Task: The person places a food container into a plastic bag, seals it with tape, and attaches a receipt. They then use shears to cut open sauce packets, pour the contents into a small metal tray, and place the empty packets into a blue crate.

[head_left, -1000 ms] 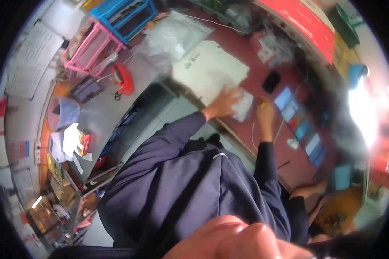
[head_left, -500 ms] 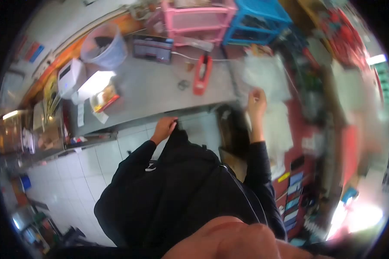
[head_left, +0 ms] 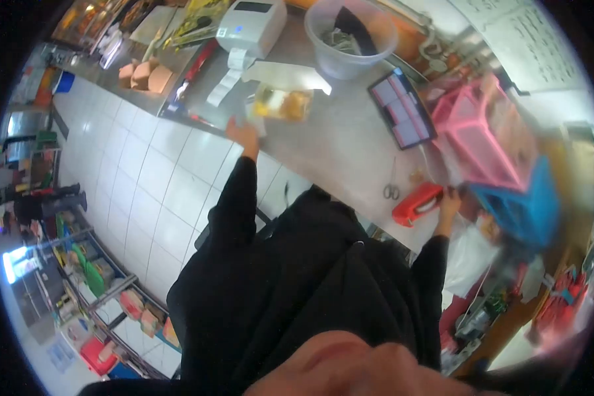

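My left hand (head_left: 244,137) reaches over the counter's front edge, fingers stretched out and slightly blurred, beside a small paper slip (head_left: 258,124). Just beyond it lies a clear packet with yellow and orange contents (head_left: 282,103), with a white sheet (head_left: 290,74) behind. On the right, my right hand (head_left: 449,206) has its fingers closed at the dark end of a red tape dispenser (head_left: 417,205), which rests on the counter. Scissors (head_left: 391,191) lie a little to the left of the dispenser.
A white label printer (head_left: 252,28) trails a strip of labels (head_left: 230,78). Along the back stand a translucent bucket (head_left: 340,63), a tablet (head_left: 403,109), a pink drawer unit (head_left: 485,135) and a blue one (head_left: 525,204). White plastic bags (head_left: 470,254) lie at the right.
The view has turned leftward. My left hand has moved from my dark clothing to the counter edge by the packet; my right hand has gone from the white bags to the tape dispenser.
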Demonstrator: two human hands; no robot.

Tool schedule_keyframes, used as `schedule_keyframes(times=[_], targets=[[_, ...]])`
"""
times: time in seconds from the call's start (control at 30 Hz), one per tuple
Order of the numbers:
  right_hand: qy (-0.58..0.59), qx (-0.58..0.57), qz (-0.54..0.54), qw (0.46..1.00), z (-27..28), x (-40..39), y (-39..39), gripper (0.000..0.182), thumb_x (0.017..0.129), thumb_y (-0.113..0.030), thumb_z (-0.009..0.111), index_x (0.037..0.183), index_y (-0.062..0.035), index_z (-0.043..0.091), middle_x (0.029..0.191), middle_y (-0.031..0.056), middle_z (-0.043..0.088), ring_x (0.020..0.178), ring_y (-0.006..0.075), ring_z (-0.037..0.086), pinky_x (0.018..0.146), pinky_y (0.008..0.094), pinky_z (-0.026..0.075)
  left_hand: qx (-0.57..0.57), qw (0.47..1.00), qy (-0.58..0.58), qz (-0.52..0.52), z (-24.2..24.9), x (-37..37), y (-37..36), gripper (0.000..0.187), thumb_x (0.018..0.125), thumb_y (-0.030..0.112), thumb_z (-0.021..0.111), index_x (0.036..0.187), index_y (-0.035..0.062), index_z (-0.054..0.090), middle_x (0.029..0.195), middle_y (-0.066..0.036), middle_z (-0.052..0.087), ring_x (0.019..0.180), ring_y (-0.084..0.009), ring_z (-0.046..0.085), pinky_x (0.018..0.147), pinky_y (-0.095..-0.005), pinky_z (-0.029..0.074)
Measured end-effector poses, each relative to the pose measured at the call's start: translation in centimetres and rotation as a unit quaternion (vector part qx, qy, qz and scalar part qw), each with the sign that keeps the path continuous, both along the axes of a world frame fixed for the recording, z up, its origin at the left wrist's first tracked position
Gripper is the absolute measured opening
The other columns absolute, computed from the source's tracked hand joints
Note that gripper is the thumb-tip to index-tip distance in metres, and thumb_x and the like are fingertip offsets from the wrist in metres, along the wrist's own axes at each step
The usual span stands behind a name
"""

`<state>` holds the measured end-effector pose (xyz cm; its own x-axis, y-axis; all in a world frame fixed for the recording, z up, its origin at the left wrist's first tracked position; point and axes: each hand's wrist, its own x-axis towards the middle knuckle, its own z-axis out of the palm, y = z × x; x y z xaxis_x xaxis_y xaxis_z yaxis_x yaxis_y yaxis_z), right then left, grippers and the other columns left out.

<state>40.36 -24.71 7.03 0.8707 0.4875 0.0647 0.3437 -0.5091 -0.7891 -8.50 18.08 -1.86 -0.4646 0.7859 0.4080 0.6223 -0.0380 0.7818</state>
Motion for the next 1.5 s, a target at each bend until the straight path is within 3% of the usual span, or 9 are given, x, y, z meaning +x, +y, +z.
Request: schedule_keyframes(times=[0.13,0.3,0.53,0.7,0.83,0.97,1.07,1.3,1.5], targets=[[-0.061,-0.179,-0.066,0.98,2.1,-0.9,0.0,0.03,0.088,-0.025,0.053,0.101,0.0001,0.063,0.088,0.0149,0.066,0.079,0.0236,0.062,0.072,0.0329,0.046,-0.025,0.992,0.105,-0.068,0.8,-0.3,3.5,0.036,0.072,0.012,0.065,0.107,0.0058,0.058,0.094,-0.015,0.057,0.092,-0.0289,0.051,0.081,-0.0387,0.042],[-0.168,0.036,-0.204,0.964,6.3,-3.9,2.1,0.034,0.091,-0.029,0.047,0.101,-0.0001,0.062,0.097,0.0171,0.064,0.085,0.0283,0.061,0.075,0.0351,0.045,-0.181,0.929,0.226,-0.229,1.8,0.2,4.5,0.036,0.073,0.031,0.065,0.097,0.0041,0.063,0.098,-0.016,0.06,0.097,-0.0322,0.053,0.088,-0.0437,0.036],[-0.204,0.094,-0.242,0.944,11.3,-5.9,3.8,0.031,0.094,-0.024,0.042,0.097,0.0035,0.058,0.094,0.0166,0.064,0.087,0.0237,0.061,0.076,0.0329,0.046,-0.23,0.928,0.24,-0.169,-0.4,-0.6,4.2,0.043,0.063,0.03,0.071,0.099,0.0081,0.064,0.1,-0.016,0.059,0.096,-0.0324,0.054,0.085,-0.0443,0.038],[-0.233,0.178,-0.217,0.931,13.6,-7.9,4.3,0.026,0.095,-0.021,0.041,0.1,0.0012,0.053,0.083,0.0122,0.061,0.075,0.0184,0.057,0.069,0.0297,0.045,-0.173,0.973,-0.034,-0.149,-0.7,-0.3,2.3,0.056,0.062,0.006,0.071,0.114,0.0001,0.051,0.094,-0.015,0.06,0.07,-0.0227,0.061,0.066,-0.0312,0.052],[-0.033,0.182,-0.124,0.975,13.8,-10.9,5.7,0.027,0.094,-0.022,0.043,0.102,0.0001,0.056,0.082,0.0073,0.058,0.072,0.013,0.052,0.066,0.0241,0.042,-0.231,0.822,-0.396,-0.338,12.9,5.4,-2.7,0.052,0.077,-0.003,0.055,0.127,0.0017,0.044,0.099,-0.009,0.058,0.083,-0.0168,0.059,0.071,-0.0281,0.05],[0.09,0.16,0.162,0.97,18.6,-17.4,11.9,0.026,0.089,-0.024,0.053,0.103,-0.0026,0.06,0.088,0.0027,0.057,0.069,0.0064,0.046,0.061,0.0206,0.037,-0.207,0.622,-0.477,-0.585,24.4,13.2,-8.6,0.062,0.073,-0.006,0.054,0.132,0.0005,0.037,0.128,-0.012,0.047,0.117,-0.0195,0.047,0.099,-0.0317,0.037],[0.167,0.117,0.267,0.942,24.3,-21.5,14.8,0.02,0.086,-0.016,0.059,0.099,-0.0018,0.062,0.082,0.0009,0.057,0.069,0.0046,0.045,0.06,0.0195,0.037,-0.193,0.529,-0.506,-0.653,30.8,17.4,-12.1,0.059,0.073,-0.006,0.055,0.13,-0.0015,0.039,0.122,-0.011,0.051,0.111,-0.0194,0.051,0.097,-0.0324,0.038],[0.238,0.205,0.2,0.928,28.3,-23.4,14.0,0.02,0.086,-0.016,0.061,0.093,0.0022,0.062,0.071,-0.0008,0.056,0.064,0.004,0.044,0.056,0.0203,0.035,-0.302,0.373,-0.58,-0.658,35.4,19.9,-15.7,0.054,0.091,0.032,0.035,0.132,-0.0022,0.034,0.124,-0.016,0.05,0.103,-0.0237,0.055,0.086,-0.0358,0.046],[0.261,0.168,0.215,0.926,28.9,-23.9,11.6,0.018,0.088,-0.013,0.059,0.092,0.0044,0.061,0.073,0.0033,0.06,0.065,0.0064,0.053,0.057,0.0213,0.04,-0.325,0.235,-0.608,-0.685,36.9,19.5,-17.0,0.054,0.094,0.037,0.033,0.135,0.0031,0.03,0.134,-0.017,0.04,0.097,-0.0239,0.054,0.08,-0.0372,0.047]])
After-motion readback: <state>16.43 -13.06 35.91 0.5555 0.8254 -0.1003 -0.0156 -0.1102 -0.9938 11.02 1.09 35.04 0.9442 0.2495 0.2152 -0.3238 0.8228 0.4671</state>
